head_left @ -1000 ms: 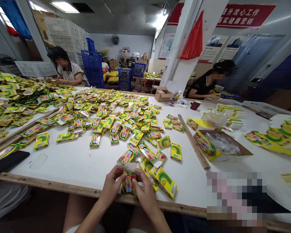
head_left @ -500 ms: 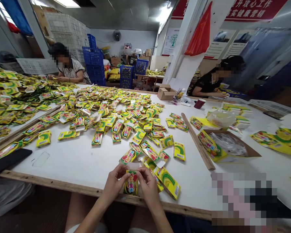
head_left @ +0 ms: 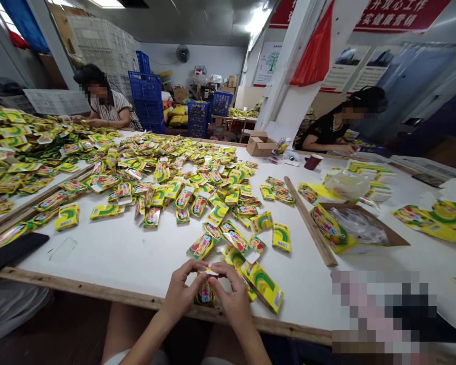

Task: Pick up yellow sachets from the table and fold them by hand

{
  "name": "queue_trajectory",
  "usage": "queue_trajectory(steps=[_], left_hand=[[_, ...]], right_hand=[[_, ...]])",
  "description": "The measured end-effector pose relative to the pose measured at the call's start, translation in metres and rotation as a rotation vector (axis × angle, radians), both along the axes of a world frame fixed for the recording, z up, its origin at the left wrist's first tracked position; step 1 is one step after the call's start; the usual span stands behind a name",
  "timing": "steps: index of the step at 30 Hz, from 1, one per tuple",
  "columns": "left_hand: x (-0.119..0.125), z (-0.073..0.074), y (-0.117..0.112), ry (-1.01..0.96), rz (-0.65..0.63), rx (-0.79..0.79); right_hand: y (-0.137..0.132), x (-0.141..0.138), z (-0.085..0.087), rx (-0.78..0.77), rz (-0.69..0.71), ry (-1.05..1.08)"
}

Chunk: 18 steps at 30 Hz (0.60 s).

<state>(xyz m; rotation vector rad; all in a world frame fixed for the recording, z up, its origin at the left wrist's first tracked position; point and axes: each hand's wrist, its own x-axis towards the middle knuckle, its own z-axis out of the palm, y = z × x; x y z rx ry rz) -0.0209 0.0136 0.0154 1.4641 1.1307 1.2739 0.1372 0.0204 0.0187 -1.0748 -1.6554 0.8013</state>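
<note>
Close to the table's front edge, a small yellow-green printed carton (head_left: 205, 294) stands between my two hands. My left hand (head_left: 183, 286) grips its left side, thumb and fingers at the top flap. From the other side, my right hand (head_left: 231, 289) pinches the same flap, which is folded down toward me. Fingers cover much of the carton's upper part. Just beyond my right hand lie several more cartons (head_left: 264, 285), some with white flaps sticking out. Farther off spreads a loose heap of the same cartons (head_left: 197, 182).
A wooden strip (head_left: 310, 223) runs along the right, beside an open display box (head_left: 359, 228) holding clear plastic. At left are a black flat object (head_left: 15, 252) and a larger carton pile (head_left: 30, 147). Two people (head_left: 110, 104) (head_left: 338, 124) sit across the table.
The white top flap stood up before; now it is bent over the carton's top under my fingers. Both hands stay in nearly the same place.
</note>
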Motion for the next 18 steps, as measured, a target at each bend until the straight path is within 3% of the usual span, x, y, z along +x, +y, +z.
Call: queue_trajectory(steps=[7,11,18], left_hand=[[0.006,0.008,0.004,-0.032,0.090,-0.109],[0.006,0.005,0.007,-0.046,0.105,-0.116],[0.001,-0.006,-0.004,-0.007,0.021,-0.035]], right_hand=[[0.006,-0.008,0.007,-0.081,-0.099,0.002],[0.008,-0.008,0.009,-0.138,-0.100,0.013],[-0.002,-0.004,-0.007,-0.088,-0.054,0.034]])
